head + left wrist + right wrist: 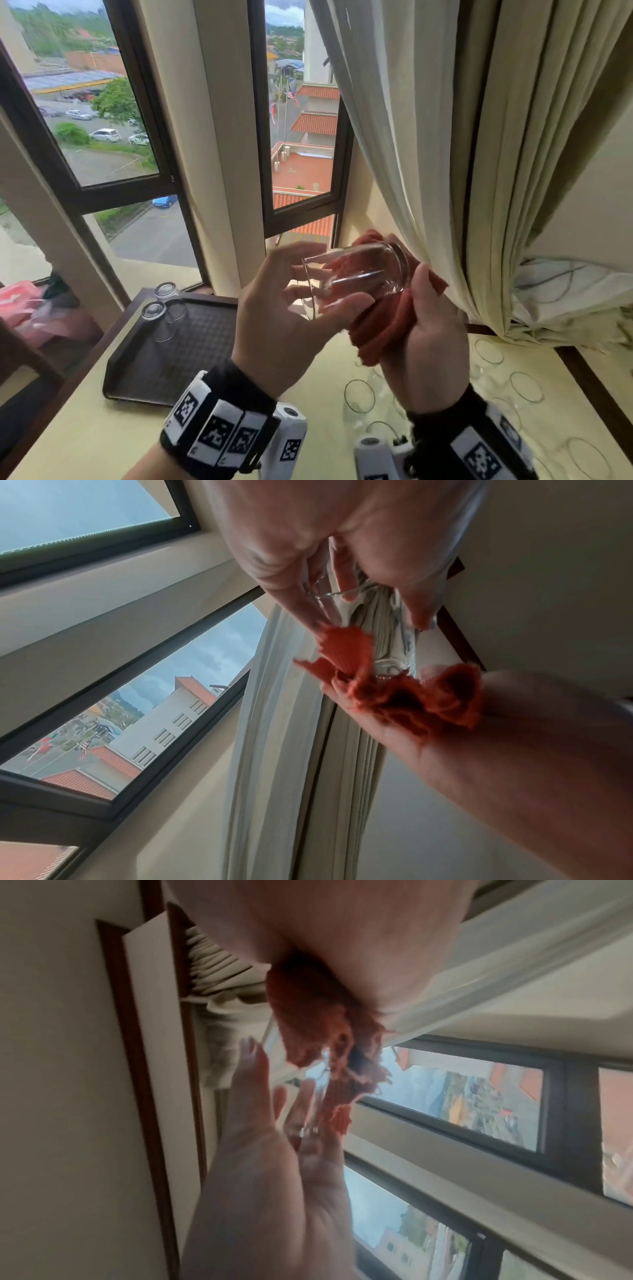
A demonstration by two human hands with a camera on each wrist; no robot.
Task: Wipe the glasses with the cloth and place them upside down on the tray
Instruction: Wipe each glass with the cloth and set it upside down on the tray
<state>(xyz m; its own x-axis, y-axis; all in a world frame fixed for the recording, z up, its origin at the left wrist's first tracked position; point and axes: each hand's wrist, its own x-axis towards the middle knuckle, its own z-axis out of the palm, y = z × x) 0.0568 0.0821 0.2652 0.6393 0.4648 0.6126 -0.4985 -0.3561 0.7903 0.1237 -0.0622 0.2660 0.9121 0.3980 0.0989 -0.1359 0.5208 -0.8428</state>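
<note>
Hands raised above the surface point(85, 442) in the head view: left hand point(274, 322) grips a tilted glass point(356, 274) at its rim, right hand point(428, 342) clutches the red cloth point(383, 329) against its base. Left wrist view: fingertips point(346, 588) pinch the rim. Right wrist view: blurred cloth bunched in the palm.

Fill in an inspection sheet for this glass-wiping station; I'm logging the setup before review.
Surface: pale table, dark wooden edging.
Job's things: brown tray holds two upside-down glasses; held glass lies sideways in the air; red cloth against its base; several unwiped glasses stand upright at right.
Clutter: pink items beyond the table's left edge.
Grippers: left hand fingers curl round the held glass; right hand grips the red cloth.
Cables: thin cords behind the curtain.
Surroundings: windows, cream curtain.
</note>
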